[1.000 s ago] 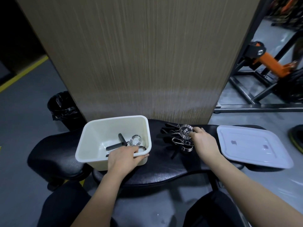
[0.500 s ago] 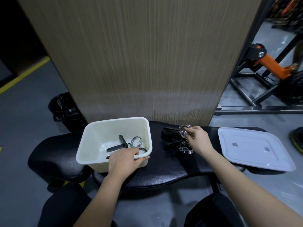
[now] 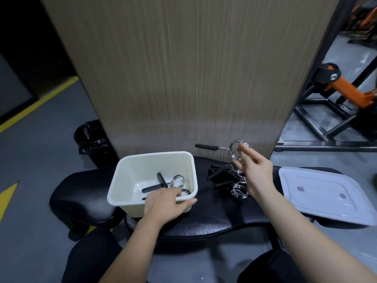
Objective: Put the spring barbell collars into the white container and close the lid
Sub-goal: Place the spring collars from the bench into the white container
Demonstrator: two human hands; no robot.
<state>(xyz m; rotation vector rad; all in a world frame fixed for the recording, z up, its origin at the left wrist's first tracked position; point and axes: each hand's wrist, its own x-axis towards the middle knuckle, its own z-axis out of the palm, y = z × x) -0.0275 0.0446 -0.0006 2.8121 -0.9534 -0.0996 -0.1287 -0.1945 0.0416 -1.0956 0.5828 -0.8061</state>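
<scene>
I see a spring collar [image 3: 236,150] raised above the black padded bench [image 3: 204,219], pinched in the right hand [image 3: 256,174], beside an open white container [image 3: 126,180].

The lifted collar's chrome coil sits between the right thumb and fingers, which close on it, and its black handle points toward the container. Below it, between container and lid, more collars [image 3: 230,180] lie heaped on the bench. Inside the container rest two collars [image 3: 169,183], near its closer wall. My left hand [image 3: 165,205] clamps that closer rim, fingers inside, thumb outside. The white lid [image 3: 326,195] lies flat, well apart from the container, on the far side of the heap. Behind the container stands a wood-grain panel [image 3: 183,68].
</scene>
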